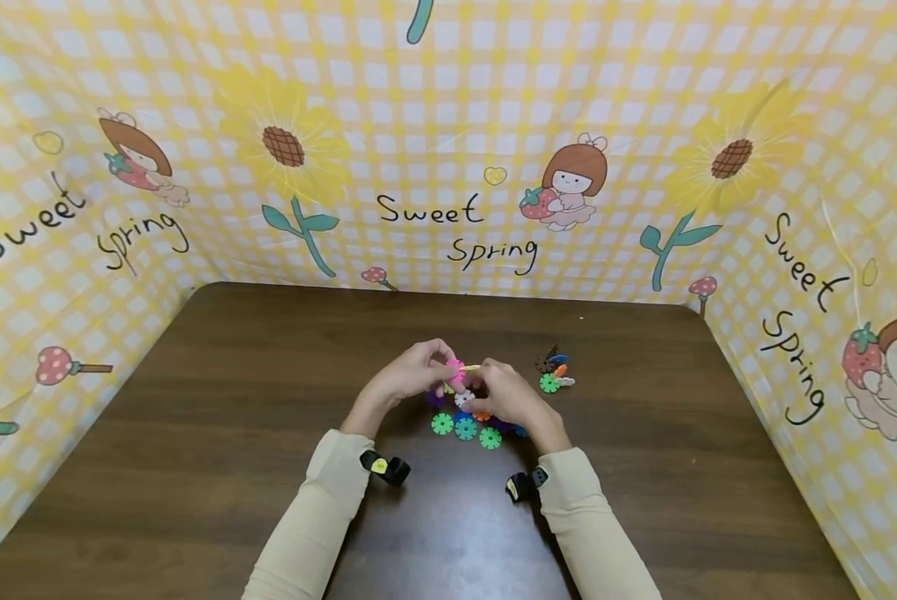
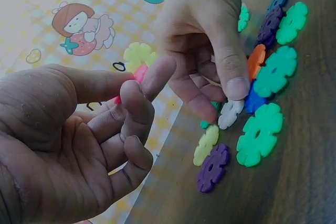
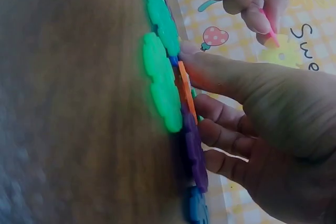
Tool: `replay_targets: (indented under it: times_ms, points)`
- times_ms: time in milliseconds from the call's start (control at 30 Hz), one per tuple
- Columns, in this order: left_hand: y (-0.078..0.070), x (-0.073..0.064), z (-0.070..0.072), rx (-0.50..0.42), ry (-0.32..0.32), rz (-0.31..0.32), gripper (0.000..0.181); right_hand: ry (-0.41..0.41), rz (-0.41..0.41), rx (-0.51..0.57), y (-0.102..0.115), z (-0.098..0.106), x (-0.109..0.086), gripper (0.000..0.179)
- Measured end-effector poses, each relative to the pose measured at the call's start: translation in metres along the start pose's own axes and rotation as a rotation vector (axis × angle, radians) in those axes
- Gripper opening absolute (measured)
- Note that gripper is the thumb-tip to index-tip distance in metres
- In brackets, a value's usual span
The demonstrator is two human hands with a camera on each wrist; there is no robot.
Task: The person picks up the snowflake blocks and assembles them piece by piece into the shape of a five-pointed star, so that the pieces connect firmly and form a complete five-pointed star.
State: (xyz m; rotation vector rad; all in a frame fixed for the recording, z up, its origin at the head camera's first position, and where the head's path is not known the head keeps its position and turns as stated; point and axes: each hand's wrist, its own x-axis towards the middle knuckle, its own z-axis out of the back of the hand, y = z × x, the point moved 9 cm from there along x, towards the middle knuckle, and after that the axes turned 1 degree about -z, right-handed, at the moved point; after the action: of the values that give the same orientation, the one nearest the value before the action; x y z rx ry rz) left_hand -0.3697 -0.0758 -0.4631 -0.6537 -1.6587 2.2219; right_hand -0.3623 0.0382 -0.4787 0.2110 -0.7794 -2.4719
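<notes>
At the centre of the dark wooden tabletop [image 1: 216, 433], both hands work above a loose cluster of flat, flower-shaped plastic discs. Left hand [image 1: 407, 379]: its grip is pinched — thumb and forefinger hold a pink disc [image 1: 456, 371] edge-on, lifted clear of the surface; the remaining fingers are curled loosely beneath. A yellow disc [image 2: 139, 55] shows just behind the pink one in the left wrist view, seemingly joined to it, though the joint itself is hidden by the fingers.

Right hand [image 1: 510, 398]: lowered to the pile, fingers bent, thumb extended downward. The right wrist view shows the thumb tip pressed against the edge of an orange disc [image 3: 185, 95] with the fingers curled on the far side of it — a pinch on that piece. Whether the disc is lifted or still resting among the others cannot be told.

Pile beneath the hands: three green discs [image 1: 465, 429] in a row nearest the person, with a purple disc [image 2: 212, 168], a pale yellow disc [image 2: 205, 145], a white disc [image 2: 231, 114] and a blue disc [image 2: 253, 100] touching or overlapping one another. A second, smaller heap of discs [image 1: 553, 371] lies to the right, apart from the first.

Surround: a yellow checked backdrop [image 1: 448, 125] printed with sunflowers and lettering encloses the tabletop on three sides. Both forearms wear cream sleeves [image 1: 321, 517].
</notes>
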Motion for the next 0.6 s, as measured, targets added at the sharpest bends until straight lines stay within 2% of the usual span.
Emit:
replay_targets:
  times_ms: [167, 367, 467, 600]
  points:
    - [0.000, -0.001, 0.003, 0.006, -0.024, 0.003, 0.014, 0.032, 0.018, -0.007, 0.002, -0.002, -0.001, 0.023]
    - [-0.004, -0.002, 0.009, 0.101, -0.092, -0.025, 0.012, 0.043, 0.032, 0.015, 0.005, 0.002, -0.001, 0.021]
    - [-0.005, -0.003, 0.013, 0.129, -0.133, -0.039, 0.014, 0.025, 0.042, 0.042, 0.008, 0.007, -0.002, 0.018]
    - [-0.005, -0.003, 0.019, 0.109, -0.179, -0.038, 0.016, -0.035, 0.058, 0.056, 0.012, 0.018, -0.003, 0.012]
